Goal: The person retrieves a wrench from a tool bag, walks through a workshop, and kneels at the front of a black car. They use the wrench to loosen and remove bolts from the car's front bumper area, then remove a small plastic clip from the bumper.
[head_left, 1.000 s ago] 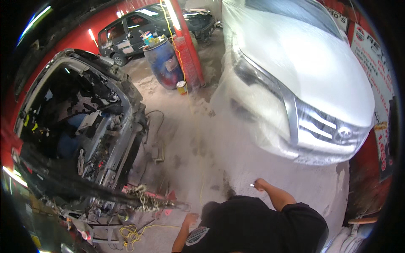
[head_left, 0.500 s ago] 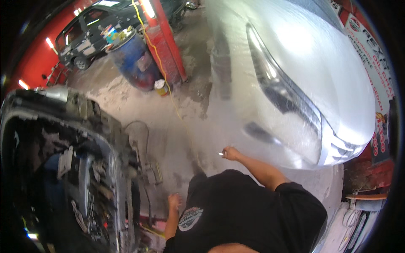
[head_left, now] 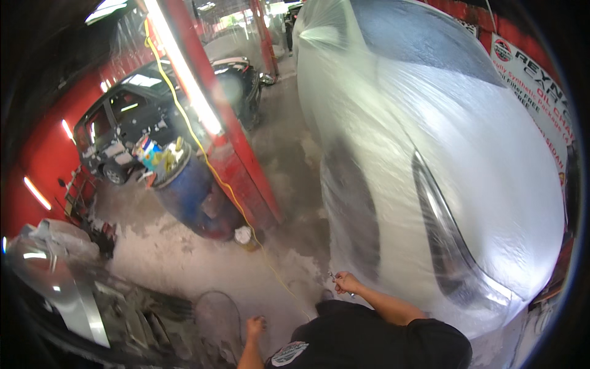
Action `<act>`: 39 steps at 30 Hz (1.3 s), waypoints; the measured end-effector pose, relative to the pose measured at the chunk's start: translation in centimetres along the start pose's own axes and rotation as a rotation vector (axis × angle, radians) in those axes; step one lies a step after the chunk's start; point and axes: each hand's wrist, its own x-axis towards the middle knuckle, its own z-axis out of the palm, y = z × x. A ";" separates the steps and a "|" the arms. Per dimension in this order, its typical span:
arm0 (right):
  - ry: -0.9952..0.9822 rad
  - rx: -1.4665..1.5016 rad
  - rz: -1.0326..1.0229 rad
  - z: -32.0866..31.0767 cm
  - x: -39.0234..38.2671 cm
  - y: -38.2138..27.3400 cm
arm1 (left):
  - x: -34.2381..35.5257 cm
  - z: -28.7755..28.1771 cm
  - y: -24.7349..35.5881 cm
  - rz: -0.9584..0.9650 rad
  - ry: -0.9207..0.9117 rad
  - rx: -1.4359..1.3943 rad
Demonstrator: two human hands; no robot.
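My right hand [head_left: 347, 283] is closed round a small slim object [head_left: 333, 277], pale and shiny at the tip; its kind is too small to tell. That hand is held out in front of me, just left of a car [head_left: 393, 203] draped in clear plastic sheeting. The headlight [head_left: 439, 215] shows dark through the film. My left hand [head_left: 255, 326] hangs low at my left side, its fingers loosely bent and apart, with nothing visible in it. Neither hand appears to touch the car.
A blue drum [head_left: 190, 194] with rags and containers on top stands by a red post [head_left: 246, 166]. A yellow cord [head_left: 212, 169] runs down the post and along the floor. A dark hose [head_left: 230, 307] lies by the car part [head_left: 147, 320] at lower left. Farther back is a dark car [head_left: 147, 111].
My view has lifted and shifted toward the post and the covered car, which shows more of its side and windshield. My right hand still grips the small object; my left fingers look more bent.
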 end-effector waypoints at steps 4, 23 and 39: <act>0.011 -0.174 -0.150 -1.9 9.9 -9.3 | 4.5 3.4 6.3 -0.067 -0.175 0.100; 0.061 -0.206 -0.011 -19.2 55.4 -36.2 | 40.1 20.4 58.6 0.614 -0.383 0.396; -0.158 -0.546 -0.121 -37.0 102.0 -64.8 | 65.8 33.0 96.0 0.447 -0.141 -0.097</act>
